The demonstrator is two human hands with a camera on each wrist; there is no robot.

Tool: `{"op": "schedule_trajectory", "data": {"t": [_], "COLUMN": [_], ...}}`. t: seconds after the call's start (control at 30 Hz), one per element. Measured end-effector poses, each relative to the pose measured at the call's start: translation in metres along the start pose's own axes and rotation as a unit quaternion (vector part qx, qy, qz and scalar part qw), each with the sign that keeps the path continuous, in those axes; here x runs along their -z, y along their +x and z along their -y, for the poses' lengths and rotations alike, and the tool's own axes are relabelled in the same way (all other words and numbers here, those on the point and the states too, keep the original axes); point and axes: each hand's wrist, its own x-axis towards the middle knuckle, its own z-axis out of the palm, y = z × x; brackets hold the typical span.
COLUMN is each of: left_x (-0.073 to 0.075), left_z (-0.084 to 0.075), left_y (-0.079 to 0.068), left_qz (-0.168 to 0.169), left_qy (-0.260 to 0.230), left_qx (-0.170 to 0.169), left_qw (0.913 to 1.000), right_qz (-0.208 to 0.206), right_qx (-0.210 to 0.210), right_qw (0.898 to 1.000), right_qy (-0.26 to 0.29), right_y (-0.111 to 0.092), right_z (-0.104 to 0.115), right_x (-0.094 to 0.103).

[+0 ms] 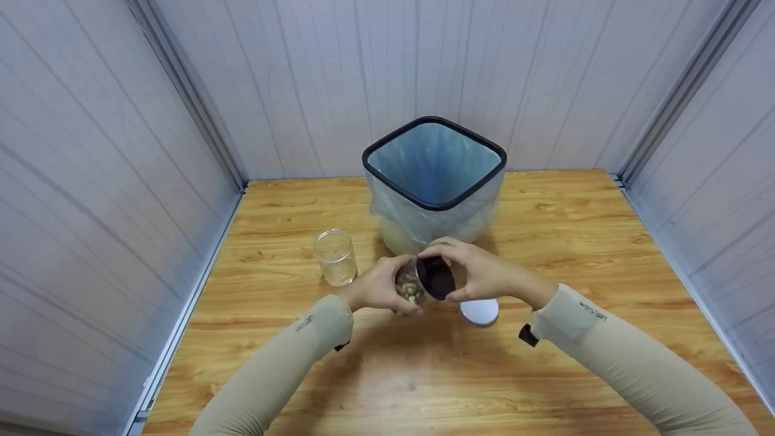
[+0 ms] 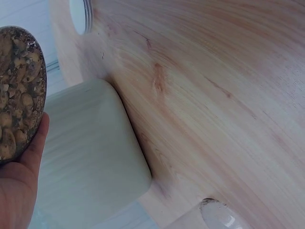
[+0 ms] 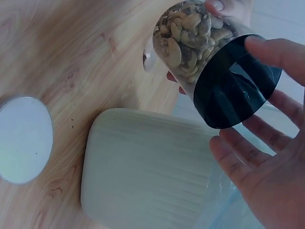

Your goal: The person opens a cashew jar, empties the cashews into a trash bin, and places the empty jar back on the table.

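A clear jar [image 3: 190, 36] with dried, nut-like pieces inside is tilted in front of the bin, its black lid [image 3: 238, 83] on its end. My left hand [image 1: 381, 284] grips the jar's body, with fingers and thumb round it. In the left wrist view the jar's bottom [image 2: 21, 90] shows the pieces through it. My right hand [image 1: 475, 269] holds the black lid between thumb and fingers. The lid looks seated on the jar; whether it is loose I cannot tell.
Behind the hands stands a pale bin [image 1: 402, 236] with a bluish liner and black rim [image 1: 434, 208]. A second clear jar [image 1: 336, 257], without a lid, stands to the left. A round white lid [image 1: 480, 312] lies on the wooden table [image 1: 418, 387] below the right hand. Panels enclose three sides.
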Motion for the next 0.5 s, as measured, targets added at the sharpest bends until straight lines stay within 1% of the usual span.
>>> {"op": "schedule_trajectory", "data": {"t": [0.07, 0.13, 0.23, 0.33, 0.5], "left_x": [0.0004, 0.0005, 0.0005, 0.0000, -0.0007], "left_z": [-0.0005, -0.0007, -0.0007, -0.0003, -0.0007], "left_y": [-0.0002, -0.0001, 0.0004, 0.0011, 0.0016], "left_qz": [0.001, 0.002, 0.001, -0.002, -0.001], "left_qy": [-0.002, -0.002, -0.003, -0.003, -0.009], "left_qx": [0.000, 0.000, 0.001, 0.001, 0.000], "left_qw": [1.0000, 1.0000, 1.0000, 1.0000, 1.0000], "right_qz": [-0.002, -0.004, -0.010, -0.021, -0.033], "right_qx": [0.008, 0.006, -0.013, -0.042, -0.109], "right_qw": [1.000, 1.000, 1.000, 0.999, 0.993], "right_qy": [-0.006, -0.005, 0.006, 0.010, -0.003], "right_y": [-0.0001, -0.0009, -0.0020, -0.0020, -0.0006], "right_z": [0.0001, 0.0007, 0.0012, 0.0011, 0.0020], "right_x": [0.0000, 0.0002, 0.0006, 0.0002, -0.0011]}}
